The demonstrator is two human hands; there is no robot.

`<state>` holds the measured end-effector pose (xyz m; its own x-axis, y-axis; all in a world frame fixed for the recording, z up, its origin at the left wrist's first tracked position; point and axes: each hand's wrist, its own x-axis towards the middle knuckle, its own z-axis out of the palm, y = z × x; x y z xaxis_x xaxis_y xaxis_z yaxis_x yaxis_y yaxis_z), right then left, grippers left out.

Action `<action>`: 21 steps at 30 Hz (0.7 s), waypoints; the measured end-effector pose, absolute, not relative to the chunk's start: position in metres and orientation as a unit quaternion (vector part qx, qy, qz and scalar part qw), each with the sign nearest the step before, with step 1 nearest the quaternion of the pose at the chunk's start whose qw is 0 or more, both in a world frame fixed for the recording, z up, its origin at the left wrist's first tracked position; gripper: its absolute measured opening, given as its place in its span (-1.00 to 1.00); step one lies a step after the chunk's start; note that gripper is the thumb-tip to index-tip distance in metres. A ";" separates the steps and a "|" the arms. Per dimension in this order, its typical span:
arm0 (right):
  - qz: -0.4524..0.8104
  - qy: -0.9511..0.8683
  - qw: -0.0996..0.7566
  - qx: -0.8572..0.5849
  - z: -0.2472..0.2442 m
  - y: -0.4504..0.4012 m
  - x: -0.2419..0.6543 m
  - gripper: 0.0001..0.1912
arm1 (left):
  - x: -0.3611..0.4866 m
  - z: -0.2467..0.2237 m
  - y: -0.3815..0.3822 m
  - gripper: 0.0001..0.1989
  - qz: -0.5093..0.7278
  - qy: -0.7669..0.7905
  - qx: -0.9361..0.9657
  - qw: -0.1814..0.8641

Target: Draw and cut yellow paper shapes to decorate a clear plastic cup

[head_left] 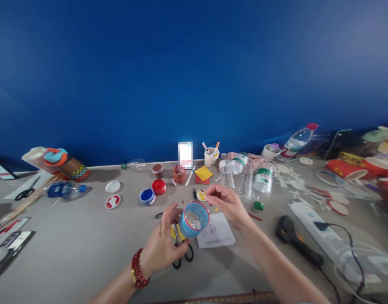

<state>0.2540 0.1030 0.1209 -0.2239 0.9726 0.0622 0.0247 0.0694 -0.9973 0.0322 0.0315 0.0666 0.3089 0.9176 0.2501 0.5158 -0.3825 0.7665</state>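
My left hand point(164, 238) is wrapped round a blue cup point(189, 230) with a red rim, tilted so its clear inside faces me. My right hand point(227, 204) is up beside the rim, thumb and fingers pinched together. At its fingertips shows a small white disc with yellow on it point(200, 194); whether the fingers grip it or it lies behind them, I cannot tell. Below the cup are scissors point(189, 252) with black handles, partly hidden by my left hand. A white sheet with drawings point(217, 232) lies under and right of the cup.
Open blue point(147, 196) and red point(159, 186) paint jars stand left of centre, near two lids point(112, 201). Yellow paper point(203, 173), a cup of markers point(211, 157) and clear bottles point(262, 179) are behind. At right lie a black-handled tool point(298, 240) and a power strip point(320, 230).
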 end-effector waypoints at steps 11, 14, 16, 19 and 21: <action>0.544 -0.578 0.464 -0.392 0.118 0.106 0.249 -0.86 | 0.035 0.064 0.031 -0.15 0.345 0.483 0.759 0.269; 0.538 -0.591 0.465 -0.381 0.121 0.107 0.249 -0.84 | 0.035 0.063 0.031 -0.16 0.346 0.484 0.760 0.260; 0.534 -0.600 0.464 -0.373 0.124 0.108 0.248 -0.83 | 0.035 0.063 0.031 -0.17 0.346 0.484 0.760 0.260; 0.529 -0.609 0.462 -0.369 0.129 0.108 0.248 -0.83 | 0.035 0.065 0.031 -0.18 0.350 0.483 0.759 0.261; 0.522 -0.615 0.460 -0.371 0.131 0.109 0.249 -0.82 | 0.035 0.065 0.030 -0.18 0.354 0.482 0.759 0.259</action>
<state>0.2486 0.1089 0.1307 -0.3018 0.9366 0.1782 -0.0234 0.1795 -0.9835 0.0354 0.0301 0.0650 0.2860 0.9142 0.2871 0.5481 -0.4019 0.7336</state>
